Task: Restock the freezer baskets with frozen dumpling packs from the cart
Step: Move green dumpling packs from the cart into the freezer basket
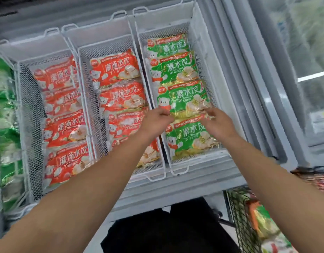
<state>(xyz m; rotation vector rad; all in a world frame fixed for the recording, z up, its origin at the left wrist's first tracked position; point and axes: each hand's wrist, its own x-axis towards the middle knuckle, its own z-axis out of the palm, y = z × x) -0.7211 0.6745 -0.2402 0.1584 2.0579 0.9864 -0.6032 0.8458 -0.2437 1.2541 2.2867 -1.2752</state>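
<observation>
Three wire baskets (168,99) in chest freezer (208,172) | both hands' fingers pinch green pack (186,99) in right basket: left (154,121), right (217,123) | cart (239,221) at right, glass door (303,70) beyond

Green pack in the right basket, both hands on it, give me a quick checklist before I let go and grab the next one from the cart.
1. Left hand grips the green pack by its near edge: ok.
2. Right hand grips the same edge: ok.
3. Pack is inside the right basket, with the other green packs: ok.
4. Pack lies flat: cannot tell, its near edge overlaps the front pack.
5. Cart has stock left: ok.
</observation>
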